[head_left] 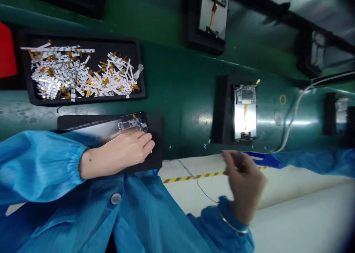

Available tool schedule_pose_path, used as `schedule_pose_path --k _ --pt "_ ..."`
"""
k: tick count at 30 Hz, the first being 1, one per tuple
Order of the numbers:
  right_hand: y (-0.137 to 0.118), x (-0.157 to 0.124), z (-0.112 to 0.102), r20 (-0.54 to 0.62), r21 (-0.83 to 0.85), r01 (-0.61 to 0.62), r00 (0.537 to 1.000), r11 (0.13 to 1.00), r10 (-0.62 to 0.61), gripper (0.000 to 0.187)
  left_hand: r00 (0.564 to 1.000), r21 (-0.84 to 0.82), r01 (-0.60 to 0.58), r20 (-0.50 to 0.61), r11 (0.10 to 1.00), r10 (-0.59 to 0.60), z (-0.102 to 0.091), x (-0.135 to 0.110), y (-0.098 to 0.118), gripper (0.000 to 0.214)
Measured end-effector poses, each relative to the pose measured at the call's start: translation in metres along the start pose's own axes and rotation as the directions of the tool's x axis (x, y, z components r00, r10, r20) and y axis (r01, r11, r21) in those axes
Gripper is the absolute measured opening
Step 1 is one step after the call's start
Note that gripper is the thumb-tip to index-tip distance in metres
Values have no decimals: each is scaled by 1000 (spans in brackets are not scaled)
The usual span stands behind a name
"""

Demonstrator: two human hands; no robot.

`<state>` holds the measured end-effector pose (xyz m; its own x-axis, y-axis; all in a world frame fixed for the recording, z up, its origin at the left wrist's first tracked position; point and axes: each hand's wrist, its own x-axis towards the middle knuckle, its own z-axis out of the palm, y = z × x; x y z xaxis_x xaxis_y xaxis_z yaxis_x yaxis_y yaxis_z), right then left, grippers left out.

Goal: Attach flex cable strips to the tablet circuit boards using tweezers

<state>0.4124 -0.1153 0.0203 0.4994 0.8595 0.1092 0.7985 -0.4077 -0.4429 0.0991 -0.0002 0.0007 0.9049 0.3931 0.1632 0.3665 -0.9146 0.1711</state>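
Observation:
An opened phone [111, 128] with a bare circuit board at its right end lies on a black foam pad [155, 134] before me. My left hand [126, 147] is on it, fingers curled over the board's lower edge and hiding part of it. To the right, past the bench edge, my right hand [245, 177] is raised and somewhat blurred. Its fingers are bent together in a pinch; whatever may be between them cannot be made out. Above it on the bench, apart from the hand, another opened phone [251, 116] rests on a black foam block [223, 112].
A black tray [141, 75] holds many white and amber strips. More opened phones on black blocks [205, 42] stand along the green bench [177, 79]. A pale cable [294, 116] crosses at right. Another person's blue sleeve [313, 162] reaches in there. A red object [7, 51] sits far left.

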Motion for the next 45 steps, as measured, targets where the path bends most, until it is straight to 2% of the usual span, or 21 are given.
schedule_pose_path --k 1,3,5,7,11,15,19,24,27,30,33,37,41,45 --pt "-20 -10 12 54 132 157 985 979 -165 16 1000 15 4 11 1000 -4 -1 1 2 10" --pt "-55 -29 41 119 333 405 878 851 -464 5 999 43 15 50 999 -17 -2 4 4 9" --pt "-78 -42 67 136 431 516 774 740 -619 13 995 53 17 100 998 -23 -4 7 6 8" --pt "-87 -49 84 142 457 561 720 691 -679 14 991 47 7 137 999 -13 -5 9 7 8" --pt "-83 -50 95 93 421 627 689 656 -719 15 988 88 -10 156 996 -4 -5 12 7 9" --pt "-79 -45 94 58 378 695 641 611 -765 17 995 152 11 99 988 -26 -2 12 13 10" --pt "-78 -38 93 105 347 767 539 539 -835 27 993 193 -8 115 981 -14 0 11 23 12" --pt "-79 -26 91 133 364 844 371 394 -919 28 977 195 1 210 981 -43 -4 12 19 19" --pt "-79 -20 90 118 356 878 299 321 -947 25 971 16 70 228 997 -72 -4 7 1 13" --pt "-79 -16 91 110 325 908 243 266 -964 21 986 -294 162 88 942 -142 -4 -8 -17 11" --pt "-79 -12 92 84 317 922 204 221 -975 19 965 -413 238 2 879 -261 -6 -28 -26 16" --pt "-79 -7 93 62 321 928 180 190 -982 17 948 -446 294 21 846 -318 -7 -44 -26 15" --pt "-80 -6 94 63 317 934 154 166 -986 19 943 -465 297 3 834 -334 -3 -44 -23 14" --pt "-83 -6 95 58 311 936 154 164 -986 22 932 -490 310 -13 815 -362 0 -41 -23 12"
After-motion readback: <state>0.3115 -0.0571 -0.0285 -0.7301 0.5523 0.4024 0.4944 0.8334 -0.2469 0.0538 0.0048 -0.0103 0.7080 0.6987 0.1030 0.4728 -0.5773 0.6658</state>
